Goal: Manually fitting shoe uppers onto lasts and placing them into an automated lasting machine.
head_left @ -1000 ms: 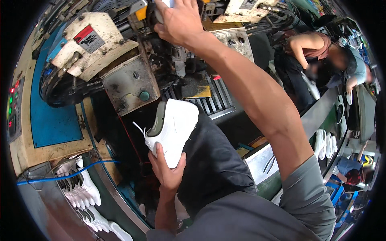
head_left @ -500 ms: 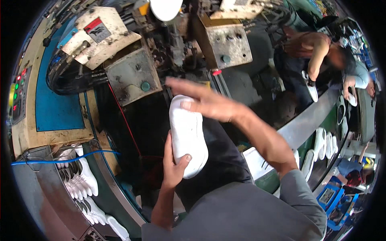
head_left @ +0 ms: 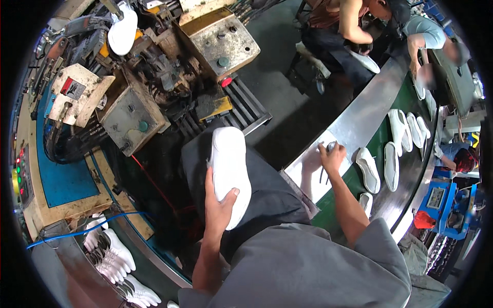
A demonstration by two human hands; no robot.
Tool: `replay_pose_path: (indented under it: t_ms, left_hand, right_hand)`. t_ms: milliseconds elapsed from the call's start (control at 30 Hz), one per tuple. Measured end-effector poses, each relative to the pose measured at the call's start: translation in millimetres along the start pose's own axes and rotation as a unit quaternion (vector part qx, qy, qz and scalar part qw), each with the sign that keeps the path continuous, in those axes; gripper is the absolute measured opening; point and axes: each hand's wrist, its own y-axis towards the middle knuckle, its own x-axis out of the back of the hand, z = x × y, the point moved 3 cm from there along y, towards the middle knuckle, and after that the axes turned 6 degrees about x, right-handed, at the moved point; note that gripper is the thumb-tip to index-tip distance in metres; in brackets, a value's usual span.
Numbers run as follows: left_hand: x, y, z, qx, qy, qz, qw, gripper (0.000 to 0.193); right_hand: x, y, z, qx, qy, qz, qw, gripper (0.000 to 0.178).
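Observation:
A white shoe (head_left: 229,164) stands toe up in front of my lap, its smooth pale sole side turned toward me. Round its lower part my left hand (head_left: 220,208) is closed, the thumb lying across the sole. Off to the right, my right hand (head_left: 333,156) is over a white sheet (head_left: 306,172) on the metal ledge. Its fingers are pinched round a small metal hand tool (head_left: 331,147) with thin dark legs; the exact kind is hidden by the fingers.
Ahead stands a grimy machine with two control boxes (head_left: 131,126) (head_left: 223,43). A green conveyor (head_left: 336,215) carrying several white shoes (head_left: 368,169) runs along my right. More white shoes (head_left: 115,256) lie at the lower left. Two co-workers sit at the upper right, one holding a shoe (head_left: 365,61).
My right hand has left the shoe's toe and reached right, to the tool on the white sheet. My left hand keeps its hold on the shoe. The view has turned to the right.

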Motion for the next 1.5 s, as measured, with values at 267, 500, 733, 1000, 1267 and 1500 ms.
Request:
replay_pose_path:
  t_ms: [267, 500, 733, 1000, 1267, 1500]
  left_hand:
    - [-7.7, 19.9, 48.7, 0.068, 0.029, -0.039, 0.997, 0.096]
    - [2.6, 18.3, 74.3, -0.004, -0.007, 0.010, 1.000, 0.102]
    - [5.4, 19.5, 69.8, 0.044, -0.121, 0.041, 0.991, 0.103]
    - [27.0, 5.5, 86.0, 0.022, -0.192, 0.033, 0.981, 0.103]
    - [29.5, 7.5, 88.5, 0.051, -0.259, 0.055, 0.963, 0.097]
    - [31.4, -27.4, 57.6, -0.134, 0.101, -0.065, 0.984, 0.108]
  right_hand:
    - [-17.4, -41.9, -52.7, -0.019, -0.024, 0.012, 0.999, 0.050]
    - [62.3, -17.7, 160.8, -0.062, 0.547, 0.375, 0.746, 0.057]
    - [-5.9, -52.3, 317.1, 0.550, 0.003, 0.187, 0.814, 0.037]
    - [-20.5, -55.8, 332.9, 0.535, 0.032, 0.214, 0.817, 0.028]
    - [-28.9, -78.0, 332.5, 0.502, -0.028, 0.284, 0.816, 0.028]
    - [-0.1, -49.5, 165.5, 0.315, 0.082, 0.180, 0.928, 0.037]
